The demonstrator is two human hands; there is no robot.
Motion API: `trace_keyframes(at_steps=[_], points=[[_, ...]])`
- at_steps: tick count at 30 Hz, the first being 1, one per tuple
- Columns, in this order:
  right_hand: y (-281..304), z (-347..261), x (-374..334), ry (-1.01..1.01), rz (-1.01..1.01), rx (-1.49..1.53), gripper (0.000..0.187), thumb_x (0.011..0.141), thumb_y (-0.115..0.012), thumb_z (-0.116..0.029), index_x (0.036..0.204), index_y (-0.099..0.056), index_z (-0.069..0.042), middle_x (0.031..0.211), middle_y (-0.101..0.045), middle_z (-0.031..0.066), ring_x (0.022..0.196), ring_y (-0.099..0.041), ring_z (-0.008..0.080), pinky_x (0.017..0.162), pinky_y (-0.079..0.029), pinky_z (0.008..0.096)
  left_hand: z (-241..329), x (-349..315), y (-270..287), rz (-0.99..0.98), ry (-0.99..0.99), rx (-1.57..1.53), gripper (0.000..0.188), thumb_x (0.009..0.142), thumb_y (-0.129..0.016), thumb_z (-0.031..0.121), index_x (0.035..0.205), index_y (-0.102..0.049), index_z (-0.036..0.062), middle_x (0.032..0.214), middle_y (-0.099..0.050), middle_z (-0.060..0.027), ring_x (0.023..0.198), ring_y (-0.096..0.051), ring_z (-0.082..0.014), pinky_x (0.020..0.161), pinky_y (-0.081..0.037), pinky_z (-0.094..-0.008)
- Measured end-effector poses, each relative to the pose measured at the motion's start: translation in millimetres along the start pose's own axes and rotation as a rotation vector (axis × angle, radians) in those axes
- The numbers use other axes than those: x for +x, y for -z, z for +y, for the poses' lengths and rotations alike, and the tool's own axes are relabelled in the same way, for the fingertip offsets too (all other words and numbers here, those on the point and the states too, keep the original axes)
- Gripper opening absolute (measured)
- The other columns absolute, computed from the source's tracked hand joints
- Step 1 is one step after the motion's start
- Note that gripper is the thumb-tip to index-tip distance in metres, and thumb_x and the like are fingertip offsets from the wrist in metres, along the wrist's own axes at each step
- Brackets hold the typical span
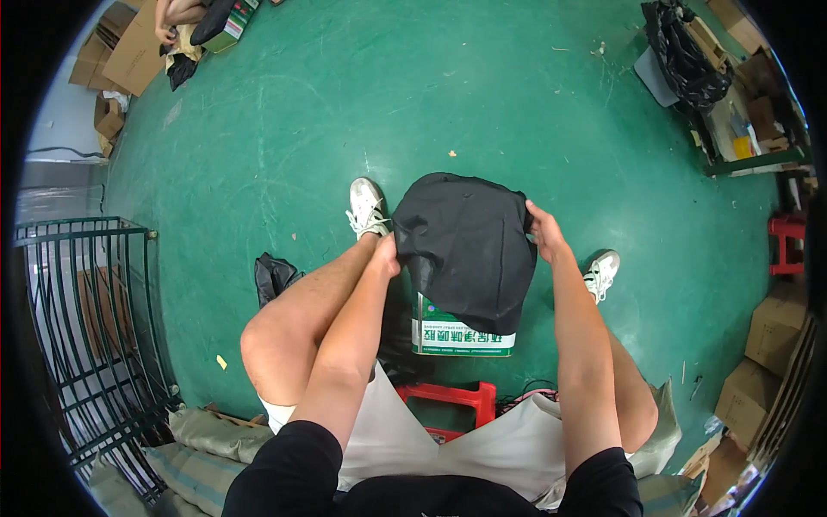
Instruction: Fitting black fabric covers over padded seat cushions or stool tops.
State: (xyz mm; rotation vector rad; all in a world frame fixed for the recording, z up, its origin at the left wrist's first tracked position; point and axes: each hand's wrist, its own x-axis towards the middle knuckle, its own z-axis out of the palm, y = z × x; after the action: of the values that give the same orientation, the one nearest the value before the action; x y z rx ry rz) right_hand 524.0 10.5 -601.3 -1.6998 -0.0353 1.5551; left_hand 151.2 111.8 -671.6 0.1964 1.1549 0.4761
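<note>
A black cloth cover (469, 241) with a rounded far edge lies over a white and green square tin (457, 339) between my knees. The near face of the tin shows below it, while its top is hidden. At the cover's left edge my left hand (388, 256) is closed, pinching the cloth. On the opposite side my right hand (544, 231) grips the right edge, thumb and fingers about the fabric. Light creases run across the middle of the cloth.
A red plastic stool (448, 401) shows by my lap. Left stands a green metal rack (95, 323), with a black plastic bag (274, 277) nearer me. Cardboard boxes (748, 388) line the right. Far left, another person's hand (165, 34) is beside a black bundle.
</note>
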Motion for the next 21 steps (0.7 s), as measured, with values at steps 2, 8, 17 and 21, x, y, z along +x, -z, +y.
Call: trace_keyframes(at_steps=[2,8,17,21], points=[[3.4,16.7,-9.4,0.07,-0.093,-0.046,0.055,0.08,-0.071,-0.05,0.107,-0.063,-0.003,0.099,-0.06,0.005,0.09,-0.05,0.016,0.092,-0.036,0.0333,-14.5,-7.0,9.2,-0.082,0.06,-0.051,0.022,0.09,-0.058,0.025,0.099,-0.067,0.0074,0.098,-0.069,-0.0086,0.089,-0.065,-0.0229,0.082,-0.052,-0.0407],[41.2,32.2,-39.2,-0.054,-0.197,0.075,0.05,0.084,-0.07,-0.032,0.118,-0.058,0.001,0.114,-0.06,0.013,0.103,-0.056,0.0246,0.103,-0.037,0.039,-45.3,-48.0,-20.4,0.115,-0.071,-0.03,0.023,0.089,-0.06,0.025,0.104,-0.067,0.0082,0.101,-0.069,-0.007,0.089,-0.065,-0.0229,0.079,-0.053,-0.0398],[51.0,19.1,-49.8,0.215,-0.001,0.24,0.016,0.088,-0.061,-0.006,0.101,-0.056,0.0,0.089,-0.062,0.0075,0.081,-0.06,0.0176,0.077,-0.052,0.0357,-57.5,-101.4,-20.4,-0.041,-0.057,-0.141,0.035,0.095,-0.049,0.033,0.116,-0.062,0.0092,0.115,-0.065,-0.0064,0.106,-0.059,-0.0207,0.091,-0.045,-0.0371],[62.5,49.2,-51.0,0.203,0.227,0.41,0.022,0.087,-0.06,-0.004,0.107,-0.058,0.003,0.098,-0.062,0.0123,0.085,-0.061,0.0229,0.082,-0.051,0.0392,-21.7,-103.4,-40.8,-0.052,-0.253,-0.146,0.04,0.095,-0.051,0.037,0.126,-0.058,0.012,0.116,-0.064,0.0002,0.109,-0.056,-0.0202,0.095,-0.043,-0.0382]])
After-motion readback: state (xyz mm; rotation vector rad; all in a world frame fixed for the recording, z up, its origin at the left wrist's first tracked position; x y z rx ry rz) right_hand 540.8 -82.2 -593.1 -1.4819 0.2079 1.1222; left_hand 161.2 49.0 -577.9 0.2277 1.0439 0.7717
